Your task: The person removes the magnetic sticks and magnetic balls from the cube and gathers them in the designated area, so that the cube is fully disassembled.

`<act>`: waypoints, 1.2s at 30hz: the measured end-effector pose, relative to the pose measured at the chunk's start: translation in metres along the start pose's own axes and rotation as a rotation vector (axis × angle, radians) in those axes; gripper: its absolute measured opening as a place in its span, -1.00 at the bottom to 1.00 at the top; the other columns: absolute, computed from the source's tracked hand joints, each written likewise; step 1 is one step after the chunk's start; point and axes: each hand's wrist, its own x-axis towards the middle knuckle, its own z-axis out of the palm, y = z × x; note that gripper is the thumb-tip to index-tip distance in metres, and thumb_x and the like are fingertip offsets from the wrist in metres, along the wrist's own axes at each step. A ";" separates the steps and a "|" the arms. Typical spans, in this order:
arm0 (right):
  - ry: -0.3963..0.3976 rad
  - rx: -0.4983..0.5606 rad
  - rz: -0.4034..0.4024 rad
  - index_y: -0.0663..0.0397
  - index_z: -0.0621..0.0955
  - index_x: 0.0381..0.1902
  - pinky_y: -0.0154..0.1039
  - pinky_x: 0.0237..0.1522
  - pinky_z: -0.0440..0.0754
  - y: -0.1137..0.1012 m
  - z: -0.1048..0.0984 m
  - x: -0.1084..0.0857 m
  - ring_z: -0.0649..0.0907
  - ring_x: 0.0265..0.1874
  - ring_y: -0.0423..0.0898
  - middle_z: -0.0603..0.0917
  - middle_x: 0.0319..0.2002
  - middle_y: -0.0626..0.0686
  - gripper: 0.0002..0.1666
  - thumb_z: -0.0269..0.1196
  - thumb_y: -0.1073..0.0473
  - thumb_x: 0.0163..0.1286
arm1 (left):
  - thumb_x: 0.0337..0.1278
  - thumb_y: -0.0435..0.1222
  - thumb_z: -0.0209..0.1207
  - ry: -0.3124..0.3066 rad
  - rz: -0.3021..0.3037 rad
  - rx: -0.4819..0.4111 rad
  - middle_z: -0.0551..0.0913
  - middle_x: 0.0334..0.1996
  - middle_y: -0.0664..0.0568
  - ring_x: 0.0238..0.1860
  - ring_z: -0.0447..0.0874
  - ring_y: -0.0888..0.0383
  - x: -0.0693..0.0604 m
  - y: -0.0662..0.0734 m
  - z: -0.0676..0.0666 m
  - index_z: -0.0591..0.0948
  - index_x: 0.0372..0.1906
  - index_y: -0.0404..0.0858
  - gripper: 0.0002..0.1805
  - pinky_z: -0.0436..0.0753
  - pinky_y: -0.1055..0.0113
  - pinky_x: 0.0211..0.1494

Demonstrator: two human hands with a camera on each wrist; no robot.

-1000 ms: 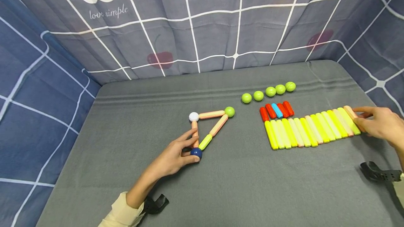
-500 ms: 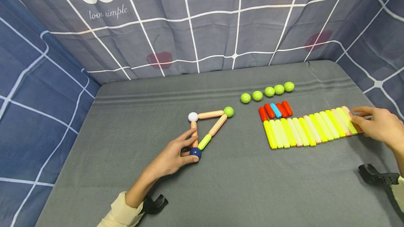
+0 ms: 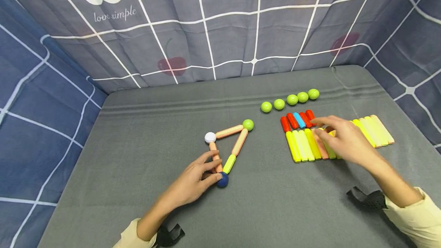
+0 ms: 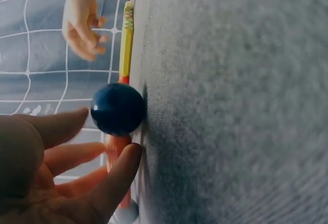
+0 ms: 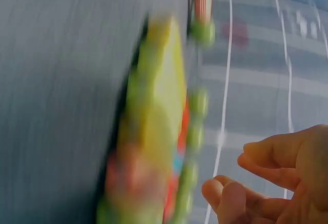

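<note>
A triangle of plastic rods joined at balls lies mid-table. My left hand [image 3: 196, 183] holds its near corner, thumb against the navy blue ball [image 3: 223, 180] and fingers on the orange rod [image 3: 215, 156]. A white ball [image 3: 210, 137] and a green ball [image 3: 248, 124] form the other corners. Another orange rod [image 3: 229, 131] joins these two; an orange rod [image 3: 240, 142] and a short yellow rod [image 3: 229, 163] make the right side. Over the row of long rods [image 3: 293, 146], my right hand [image 3: 348, 141] hovers with bent, parted fingers and nothing between them.
Several short red rods [image 3: 285, 124] and one blue rod [image 3: 299, 120] lie along the far side of the long rods. Behind them, several green balls [image 3: 279, 104] form a line. A checked curtain [image 3: 234, 37] stands around the grey table [image 3: 144, 156].
My right hand has moved left from the right end of the long-rod row to above its middle. My left hand has shifted the triangle's blue corner right and nearer; the triangle has turned.
</note>
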 end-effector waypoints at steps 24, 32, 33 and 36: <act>-0.464 0.355 -0.147 0.01 0.63 0.13 -0.24 -0.26 0.50 -0.121 0.120 0.026 0.52 -0.36 -0.27 0.55 -0.35 -0.22 -0.67 0.22 0.10 0.47 | 0.03 0.06 0.42 -0.028 -0.100 0.250 0.15 0.49 -0.07 0.36 0.27 -0.19 0.028 -0.009 -0.024 0.49 0.33 -0.22 -0.21 0.37 -0.16 0.27; -0.475 0.345 -0.157 -0.06 0.71 -0.08 -0.27 -0.38 0.47 -0.114 0.120 0.027 0.48 -0.41 -0.26 0.52 -0.37 -0.22 -0.82 0.25 0.09 0.43 | 0.18 -0.22 0.36 0.021 -0.006 0.270 0.41 0.00 0.04 -0.13 0.49 0.10 0.007 -0.006 -0.020 0.69 0.01 -0.09 -0.72 0.52 0.16 -0.11; -0.486 0.341 -0.167 -0.06 0.71 -0.07 -0.28 -0.40 0.46 -0.113 0.119 0.029 0.47 -0.42 -0.25 0.52 -0.36 -0.22 -0.81 0.27 0.11 0.41 | 0.18 -0.25 0.36 0.022 -0.005 0.264 0.40 -0.03 0.07 -0.17 0.47 0.12 0.004 -0.005 -0.019 0.70 -0.01 -0.08 -0.73 0.51 0.20 -0.15; -0.524 0.345 -0.188 -0.03 0.71 -0.01 -0.28 -0.40 0.45 -0.110 0.116 0.033 0.46 -0.42 -0.24 0.53 -0.32 -0.20 -0.76 0.29 0.19 0.38 | 0.18 -0.32 0.36 0.015 -0.010 0.240 0.36 -0.09 0.13 -0.21 0.42 0.17 -0.002 -0.004 -0.016 0.72 -0.04 -0.06 -0.75 0.48 0.27 -0.19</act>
